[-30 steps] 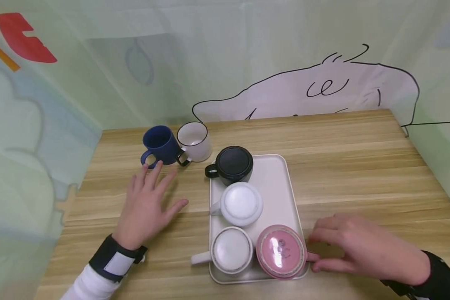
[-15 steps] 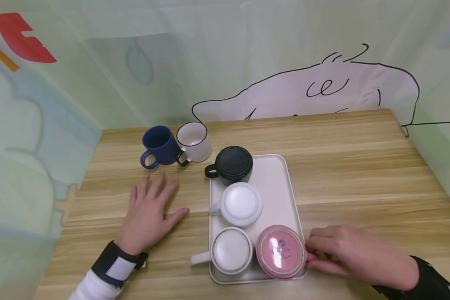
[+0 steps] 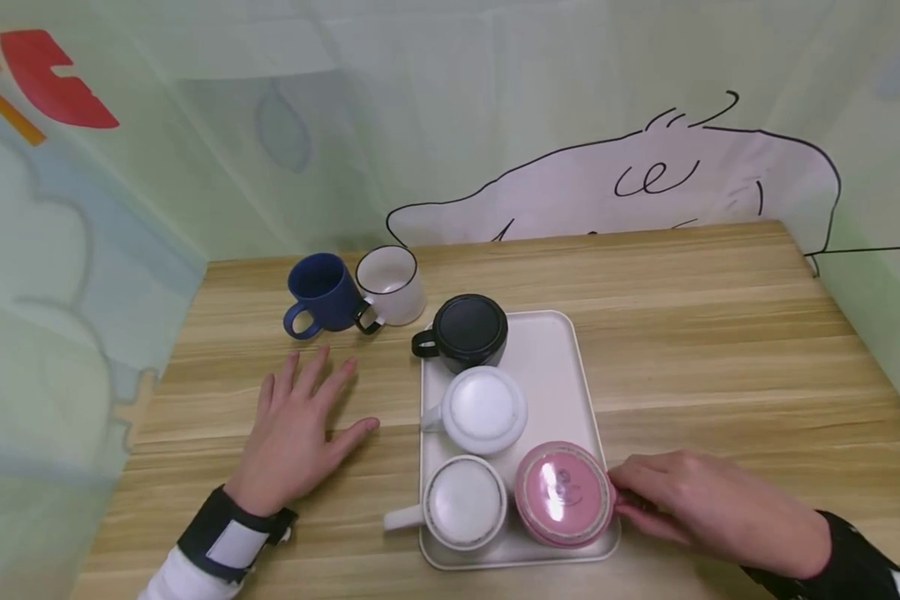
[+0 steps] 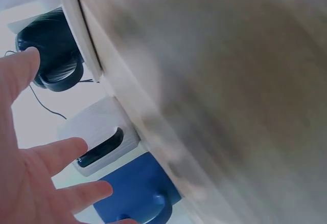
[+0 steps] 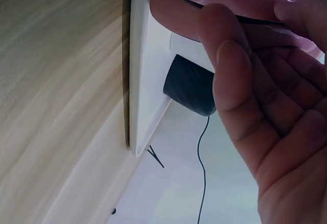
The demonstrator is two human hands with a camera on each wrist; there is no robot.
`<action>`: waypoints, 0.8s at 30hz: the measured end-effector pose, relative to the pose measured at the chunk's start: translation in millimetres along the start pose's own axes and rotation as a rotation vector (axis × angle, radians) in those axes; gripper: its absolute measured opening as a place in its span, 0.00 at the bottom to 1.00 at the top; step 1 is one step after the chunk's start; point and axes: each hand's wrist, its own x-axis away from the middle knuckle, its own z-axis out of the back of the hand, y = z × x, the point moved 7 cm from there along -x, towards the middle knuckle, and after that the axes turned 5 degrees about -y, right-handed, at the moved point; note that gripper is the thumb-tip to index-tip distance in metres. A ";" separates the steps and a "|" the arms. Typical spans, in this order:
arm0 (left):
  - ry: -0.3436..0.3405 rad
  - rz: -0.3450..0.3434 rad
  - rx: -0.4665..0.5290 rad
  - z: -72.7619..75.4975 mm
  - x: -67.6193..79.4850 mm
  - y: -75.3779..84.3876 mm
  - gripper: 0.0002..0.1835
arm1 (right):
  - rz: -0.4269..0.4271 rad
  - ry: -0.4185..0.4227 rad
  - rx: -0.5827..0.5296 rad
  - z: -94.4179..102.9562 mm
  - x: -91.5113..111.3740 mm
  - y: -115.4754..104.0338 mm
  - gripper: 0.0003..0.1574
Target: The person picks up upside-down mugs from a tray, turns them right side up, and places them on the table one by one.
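Note:
A pink mug [image 3: 562,493] stands upside down at the near right corner of a pale tray [image 3: 551,350]. My right hand [image 3: 720,508] pinches its handle [image 5: 176,17] between thumb and fingers, seen closely in the right wrist view. Left of it on the tray is an upturned white mug [image 3: 465,502], its handle pointing left past the rim. Behind that sit another upturned white mug [image 3: 484,409] and an upturned black mug [image 3: 469,332]. My left hand [image 3: 292,442] lies spread with straight fingers left of the tray, holding nothing, its fingertips just short of a blue mug [image 3: 322,292].
Upright beside the blue mug, a white mug [image 3: 392,286] with a dark rim and black handle stands near the table's back edge. The wooden table [image 3: 720,350] meets a printed cloth backdrop [image 3: 450,100] at the back and sides.
My right hand has come left to the pink mug and taken its handle; the mug has shifted slightly away from me. My left hand has drawn back a little from the blue mug.

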 end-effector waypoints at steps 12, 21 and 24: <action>0.075 -0.069 0.037 19.1 -1.3 13.5 0.45 | 0.090 0.103 0.004 41.6 -3.1 -3.5 0.05; 0.166 -0.165 0.119 42.3 -10.6 34.1 0.44 | 0.038 0.191 0.062 80.0 -6.3 13.1 0.04; 0.166 -0.179 0.172 49.4 -16.2 41.4 0.44 | -0.011 0.216 0.030 88.4 -11.3 20.9 0.09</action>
